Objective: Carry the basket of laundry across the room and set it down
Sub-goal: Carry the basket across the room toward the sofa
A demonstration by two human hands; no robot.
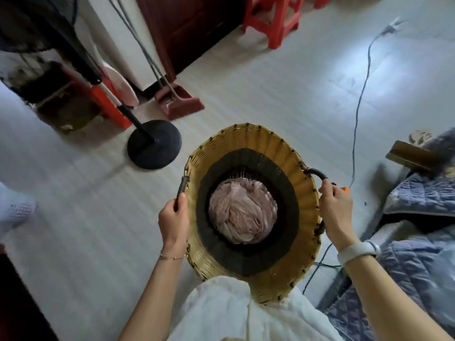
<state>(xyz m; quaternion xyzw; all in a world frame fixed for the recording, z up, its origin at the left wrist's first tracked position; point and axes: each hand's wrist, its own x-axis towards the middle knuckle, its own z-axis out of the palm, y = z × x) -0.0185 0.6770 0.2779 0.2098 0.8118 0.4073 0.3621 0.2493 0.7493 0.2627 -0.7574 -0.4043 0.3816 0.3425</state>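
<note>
A round woven basket (253, 139), tan at the rim and black lower down, hangs in front of my body. A bundle of crumpled pink laundry (242, 212) lies at its bottom. My left hand (173, 217) grips the dark handle on the basket's left side. My right hand (336, 207) grips the dark loop handle on its right side. Both arms reach down from the lower edge of the view, and the basket's near rim is hidden behind my white top.
A standing fan's black round base (154, 143) rests on the pale tiled floor just left of the basket. A maroon dustpan (179, 102) and red plastic stools (273, 18) stand further ahead. A cable (358, 114) runs across the floor on the right, beside a bed with a blue quilt (418, 254).
</note>
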